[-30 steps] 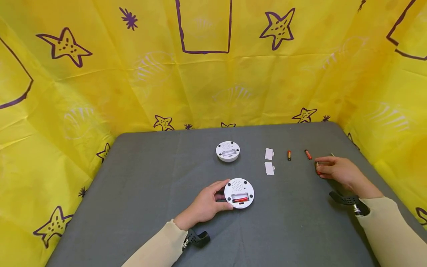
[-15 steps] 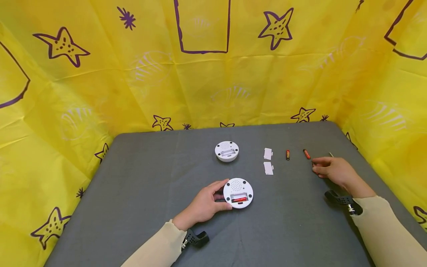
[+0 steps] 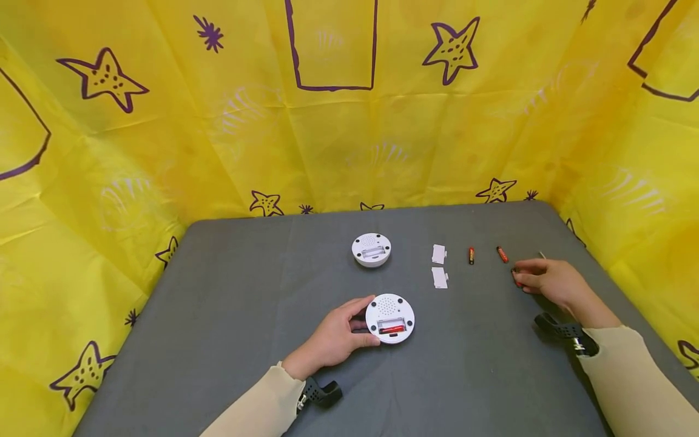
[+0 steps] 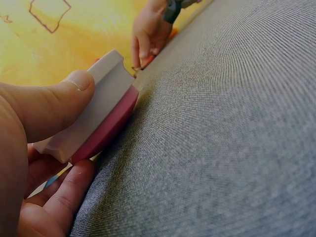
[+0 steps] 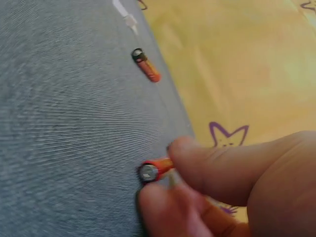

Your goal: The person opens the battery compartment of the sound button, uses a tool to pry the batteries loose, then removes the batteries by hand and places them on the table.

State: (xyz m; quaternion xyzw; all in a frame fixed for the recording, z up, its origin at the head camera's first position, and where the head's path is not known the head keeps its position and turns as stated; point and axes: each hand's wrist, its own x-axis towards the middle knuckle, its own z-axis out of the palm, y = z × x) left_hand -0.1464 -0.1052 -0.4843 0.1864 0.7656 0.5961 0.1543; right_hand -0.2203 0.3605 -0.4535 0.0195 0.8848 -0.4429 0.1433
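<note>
In the head view my left hand point(image 3: 344, 334) grips a round white device point(image 3: 389, 303) by its left edge, with the dotted speaker holes facing up. One red battery point(image 3: 392, 330) lies in its open compartment, in the near slot. The left wrist view shows the thumb on the white side of the device point(image 4: 94, 106) and fingers under its pink part. Over at the right of the table, my right hand point(image 3: 554, 282) pinches another red battery point(image 5: 154, 169) between thumb and fingers, low over the cloth. Part of that battery is hidden by the fingers.
A second white device point(image 3: 372, 250) with an open battery slot sits farther back. Two white covers point(image 3: 439, 254) lie right of it, then an upright-lying battery point(image 3: 471, 255) and a slanted battery point(image 3: 502, 254). A thin pale stick point(image 3: 542, 255) shows behind my right hand.
My right hand has stayed about the same spot, its fingers shifting around the battery, whose red side was hidden half a second ago and shows again. The left hand keeps holding the device.
</note>
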